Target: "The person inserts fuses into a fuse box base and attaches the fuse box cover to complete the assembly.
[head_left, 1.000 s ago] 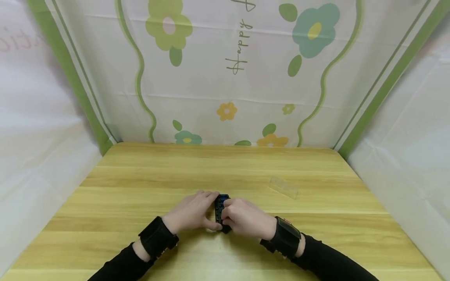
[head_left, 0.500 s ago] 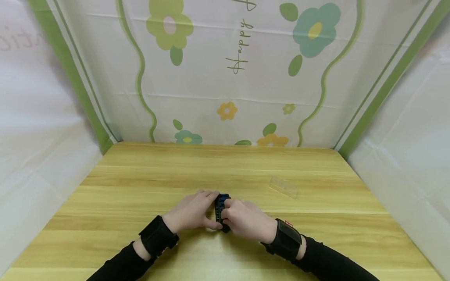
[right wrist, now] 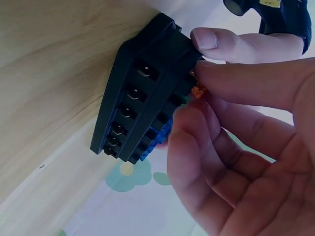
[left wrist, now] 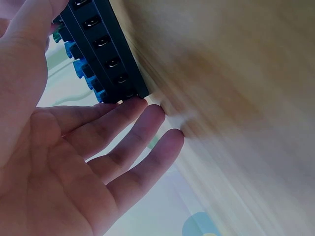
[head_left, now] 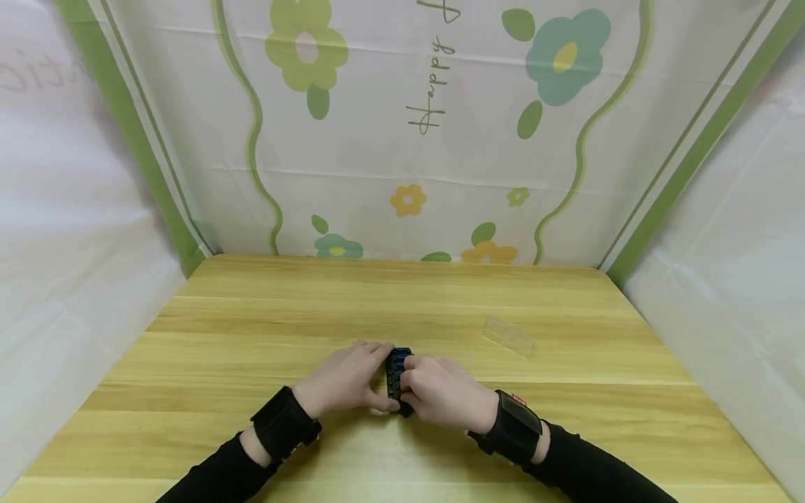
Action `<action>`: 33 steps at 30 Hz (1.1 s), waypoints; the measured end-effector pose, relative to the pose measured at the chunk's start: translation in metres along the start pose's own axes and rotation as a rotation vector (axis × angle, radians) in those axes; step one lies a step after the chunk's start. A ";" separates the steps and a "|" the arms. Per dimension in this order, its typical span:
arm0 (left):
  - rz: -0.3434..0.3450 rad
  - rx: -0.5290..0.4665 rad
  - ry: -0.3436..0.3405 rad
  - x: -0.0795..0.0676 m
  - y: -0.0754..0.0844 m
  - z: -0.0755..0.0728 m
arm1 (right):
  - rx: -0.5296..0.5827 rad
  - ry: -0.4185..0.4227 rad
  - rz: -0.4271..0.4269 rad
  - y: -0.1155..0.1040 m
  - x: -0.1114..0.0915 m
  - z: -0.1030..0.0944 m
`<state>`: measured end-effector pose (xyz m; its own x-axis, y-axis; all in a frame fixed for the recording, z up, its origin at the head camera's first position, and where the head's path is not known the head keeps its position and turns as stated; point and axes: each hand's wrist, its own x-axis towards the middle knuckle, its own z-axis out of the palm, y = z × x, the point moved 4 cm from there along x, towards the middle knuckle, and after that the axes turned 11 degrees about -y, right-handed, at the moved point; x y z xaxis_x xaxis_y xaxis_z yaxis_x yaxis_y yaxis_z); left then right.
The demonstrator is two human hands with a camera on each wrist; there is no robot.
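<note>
A black blade fuse box (head_left: 394, 370) stands on the table between both hands, screw terminals along its side. Blue fuses (right wrist: 156, 137) sit in it, with a bit of green beside them. My left hand (head_left: 348, 377) holds the box by its two ends, thumb at the near end and fingertips at the far end (left wrist: 125, 100). With thumb and curled fingers, my right hand (head_left: 443, 392) pinches a small orange fuse (right wrist: 198, 90) at the near part of the box. Fingers mostly cover that fuse, so how deep it sits cannot be seen.
A clear plastic cover (head_left: 508, 337) lies on the wooden table (head_left: 264, 300), beyond the right hand and to its right. White curtains (head_left: 402, 154) with printed flowers close off the back and both sides. Each wrist bears a black strap (head_left: 512, 427).
Both hands stay at the fuse box, hardly moving. The whole head view shifts very slightly. The clear cover keeps its place.
</note>
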<state>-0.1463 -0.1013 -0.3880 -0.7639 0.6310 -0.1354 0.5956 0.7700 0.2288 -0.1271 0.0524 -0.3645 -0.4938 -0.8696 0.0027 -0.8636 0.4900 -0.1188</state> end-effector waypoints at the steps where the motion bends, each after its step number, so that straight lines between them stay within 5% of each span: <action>1: 0.000 0.000 -0.001 0.000 0.000 0.000 | -0.003 0.001 0.003 0.000 0.000 0.000; 33: 0.008 0.027 -0.006 -0.002 0.002 0.000 | 0.000 0.034 -0.018 0.006 -0.001 -0.002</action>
<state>-0.1440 -0.1012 -0.3875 -0.7576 0.6377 -0.1393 0.6084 0.7671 0.2036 -0.1320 0.0562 -0.3636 -0.4811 -0.8758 0.0383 -0.8725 0.4741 -0.1184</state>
